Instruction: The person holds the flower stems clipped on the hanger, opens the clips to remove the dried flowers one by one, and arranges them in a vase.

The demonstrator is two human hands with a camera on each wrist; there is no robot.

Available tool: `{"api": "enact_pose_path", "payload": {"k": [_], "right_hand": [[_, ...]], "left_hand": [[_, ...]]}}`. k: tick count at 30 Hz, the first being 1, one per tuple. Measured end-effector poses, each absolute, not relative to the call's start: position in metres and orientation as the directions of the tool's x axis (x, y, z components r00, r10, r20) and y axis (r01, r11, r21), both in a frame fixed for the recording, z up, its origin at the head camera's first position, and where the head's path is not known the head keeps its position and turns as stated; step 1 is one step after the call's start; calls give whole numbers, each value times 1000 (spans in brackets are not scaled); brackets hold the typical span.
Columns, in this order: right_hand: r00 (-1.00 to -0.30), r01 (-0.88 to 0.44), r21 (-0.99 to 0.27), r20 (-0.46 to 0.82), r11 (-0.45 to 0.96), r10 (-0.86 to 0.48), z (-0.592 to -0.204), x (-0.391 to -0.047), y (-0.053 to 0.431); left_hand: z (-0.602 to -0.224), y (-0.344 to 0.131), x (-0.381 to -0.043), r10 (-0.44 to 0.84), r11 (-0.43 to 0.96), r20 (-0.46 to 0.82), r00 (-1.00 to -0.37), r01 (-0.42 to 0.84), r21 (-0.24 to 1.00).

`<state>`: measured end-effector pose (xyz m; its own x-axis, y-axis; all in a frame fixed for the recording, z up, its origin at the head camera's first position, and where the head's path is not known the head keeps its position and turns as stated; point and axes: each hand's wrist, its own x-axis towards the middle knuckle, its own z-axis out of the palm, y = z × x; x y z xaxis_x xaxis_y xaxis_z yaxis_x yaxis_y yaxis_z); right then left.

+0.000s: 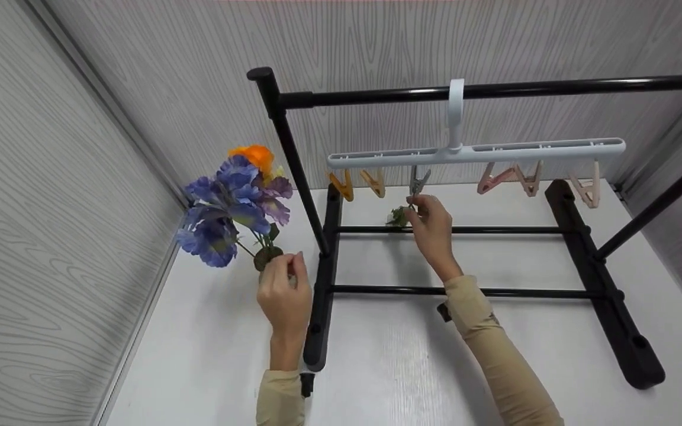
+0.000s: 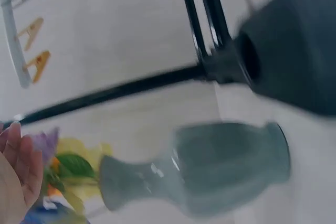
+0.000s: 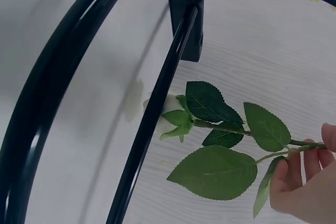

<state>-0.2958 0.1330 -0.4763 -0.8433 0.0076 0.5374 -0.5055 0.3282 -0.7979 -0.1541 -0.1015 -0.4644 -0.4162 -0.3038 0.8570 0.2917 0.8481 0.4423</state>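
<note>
My right hand (image 1: pixel 434 231) pinches the green stem of a white artificial rose (image 3: pixel 169 114), which hangs bloom down with several leaves (image 3: pixel 215 172) around its stem. Just above the fingers is a grey clothespin (image 1: pixel 418 179) on the white hanger (image 1: pixel 400 157); the stem's upper end reaches it in the left wrist view. On the left, my left hand (image 1: pixel 286 294) hovers beside the mouth of a grey-green vase (image 2: pixel 226 166), fingers loosely bent and nothing between them. Blue, purple and orange artificial flowers (image 1: pixel 228 201) stand in the vase. The hand hides most of the vase in the head view.
The hanger hooks over the top bar of a black rack (image 1: pixel 388 96). Yellow clothespins (image 1: pixel 344 185) hang left of the grey one, pink and beige clothespins (image 1: pixel 496 177) to the right. Low crossbars (image 1: pixel 388 289) run near the white tabletop (image 1: pixel 211 367). Grey panels (image 1: pixel 68 236) enclose the table.
</note>
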Motion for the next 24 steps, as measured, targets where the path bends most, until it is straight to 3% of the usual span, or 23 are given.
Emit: {"api": "enact_pose_path", "payload": {"k": [8,13,19,24], "right_hand": [[-804,-549,-752,594,365,13,-482,-291,136],[-720,-646,-683,694,340,26,-488,-288,134],[-578,-738,-542,815,402,36,-495,-282,128],[-574,-739,-530,818,416,21,-499,-274,126]], "left_hand": [[-439,-41,-161,-151,752,870,-469,517,409],[-424,-10,-172,-40,674,841,-539,607,421],[-409,9,-183,9,620,795,-606,627,471],[-401,17,-191,-12,617,775,-632,605,504]]}}
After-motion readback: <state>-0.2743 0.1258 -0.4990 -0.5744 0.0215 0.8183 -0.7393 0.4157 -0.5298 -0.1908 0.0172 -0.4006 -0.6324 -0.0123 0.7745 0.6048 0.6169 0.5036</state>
